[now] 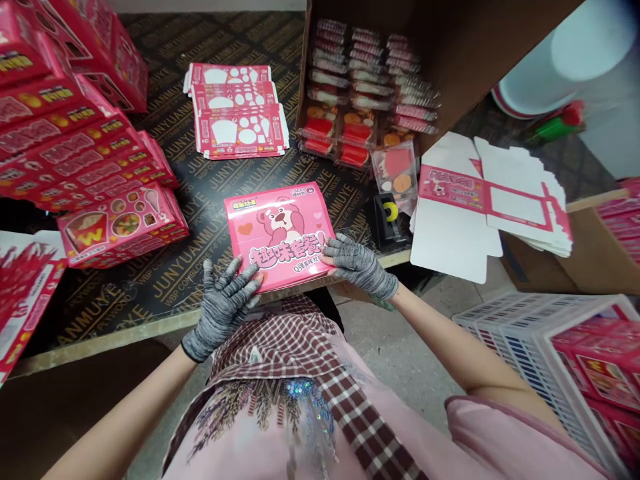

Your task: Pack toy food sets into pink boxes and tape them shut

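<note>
Box [278, 233] on table [203, 190], tape dispenser [389, 219] to its right.

light moderate | sheen on pink box [280, 235], black board [250, 175] | brown carton [460, 47] inside shadowed | edges stretched | lower-left packaging [27, 293] seemingly blurred

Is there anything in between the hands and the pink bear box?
Nothing visible blocks them; only grey gloves cover the hands. The left hand's fingers are at the pink bear box's near left corner, the right hand's at its near right. The black tape dispenser sits off to the right.
</note>
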`<state>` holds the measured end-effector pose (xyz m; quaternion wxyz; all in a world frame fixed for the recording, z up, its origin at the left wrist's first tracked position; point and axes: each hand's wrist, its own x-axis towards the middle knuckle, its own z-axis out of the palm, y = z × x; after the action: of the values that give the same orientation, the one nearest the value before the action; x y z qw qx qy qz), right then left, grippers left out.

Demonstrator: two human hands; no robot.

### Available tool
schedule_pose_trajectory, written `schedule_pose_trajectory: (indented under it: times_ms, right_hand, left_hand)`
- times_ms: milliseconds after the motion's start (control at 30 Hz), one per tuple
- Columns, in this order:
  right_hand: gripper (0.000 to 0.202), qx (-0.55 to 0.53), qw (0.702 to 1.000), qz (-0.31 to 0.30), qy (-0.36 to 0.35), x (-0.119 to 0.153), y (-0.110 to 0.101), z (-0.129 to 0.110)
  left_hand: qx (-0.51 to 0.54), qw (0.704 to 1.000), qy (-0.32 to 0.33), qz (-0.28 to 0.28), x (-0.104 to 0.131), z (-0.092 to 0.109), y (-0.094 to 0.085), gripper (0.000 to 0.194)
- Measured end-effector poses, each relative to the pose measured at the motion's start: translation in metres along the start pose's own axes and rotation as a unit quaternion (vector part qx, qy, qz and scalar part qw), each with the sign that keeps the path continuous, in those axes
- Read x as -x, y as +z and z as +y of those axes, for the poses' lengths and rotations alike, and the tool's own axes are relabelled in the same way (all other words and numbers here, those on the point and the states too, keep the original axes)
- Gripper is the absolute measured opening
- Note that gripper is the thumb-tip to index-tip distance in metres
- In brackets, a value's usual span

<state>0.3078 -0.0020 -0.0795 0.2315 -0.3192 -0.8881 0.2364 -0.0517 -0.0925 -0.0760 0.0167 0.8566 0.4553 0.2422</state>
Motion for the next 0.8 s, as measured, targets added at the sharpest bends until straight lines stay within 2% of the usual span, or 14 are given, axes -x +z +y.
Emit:
schedule_pose_trajectory:
  times_ms: [100,233,333,467,533,600,667,733,767,800]
  right_hand:
    - [0.031,0.017,0.999,0.012,-0.024,0.005,0.004,-0.001]
    - [0.035,0.067,0.996,0.018,-0.05,0.015,0.016,0.003]
    - [0.031,0.095,0.994,0.02,-0.044,0.022,0.034,0.005]
    - [0.039,0.118,0.991,0.057,-0.016,0.025,0.058,-0.005]
    - [0.037,0.126,0.989,0.07,-0.004,0.026,0.059,-0.011]
    - [0.038,0.129,0.986,0.106,0.023,0.028,0.049,-0.009]
    - [0.045,0.143,0.959,0.217,0.115,0.037,0.028,0.006]
    - [0.046,0.168,0.885,0.354,0.253,0.054,0.001,0.032]
    - [0.043,0.173,0.843,0.4,0.316,0.063,-0.013,0.048]
    - [0.04,0.163,0.819,0.411,0.365,0.073,-0.024,0.063]
  left_hand:
    - [-0.018,1.0,0.013,0.017,-0.002,-0.004,-0.003,0.034]
    - [-0.05,0.995,0.041,0.082,-0.011,0.005,-0.001,0.037]
    - [-0.026,0.992,0.05,0.112,-0.024,0.026,0.014,0.046]
    - [-0.011,0.993,0.068,0.097,-0.051,0.054,0.042,0.059]
    - [-0.029,0.993,0.068,0.092,-0.062,0.062,0.05,0.06]
    - [-0.036,0.994,0.068,0.081,-0.07,0.065,0.053,0.06]
    - [-0.044,0.994,0.078,0.062,-0.077,0.066,0.054,0.06]
    - [-0.049,0.993,0.096,0.047,-0.082,0.063,0.057,0.06]
    - [-0.047,0.992,0.104,0.044,-0.085,0.06,0.058,0.06]
    - [-0.041,0.992,0.109,0.044,-0.089,0.056,0.061,0.06]
